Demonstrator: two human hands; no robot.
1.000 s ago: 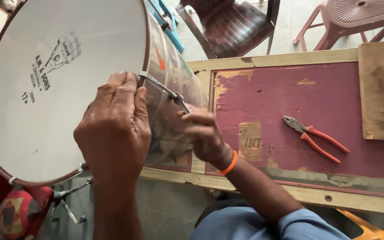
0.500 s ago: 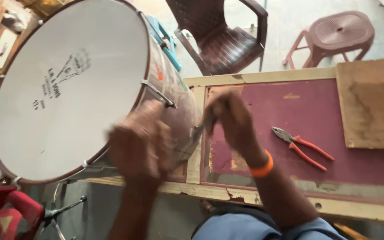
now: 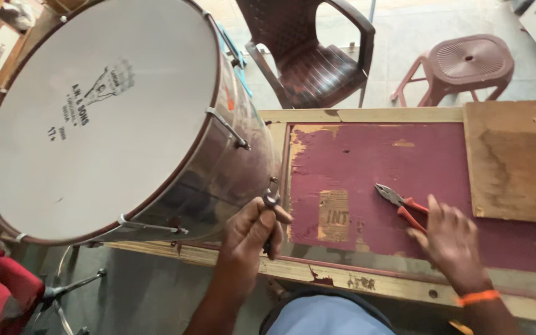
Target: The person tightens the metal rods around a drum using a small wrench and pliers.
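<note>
On the worn maroon tabletop point(image 3: 367, 161), the right hand point(image 3: 451, 245) lay spread over red-handled pliers point(image 3: 404, 206); the left hand point(image 3: 249, 239) gripped a small metal tool point(image 3: 271, 205) against the shiny steel drum point(image 3: 218, 180).

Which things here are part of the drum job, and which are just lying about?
In use: drum; small metal tool in left hand; pliers under right hand; red worktable.
Lying about: plastic chair; stool; wooden board.

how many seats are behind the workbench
2. A dark brown plastic armchair stands behind the drum, and a reddish plastic stool stands to its right. Others may be out of view.
</note>
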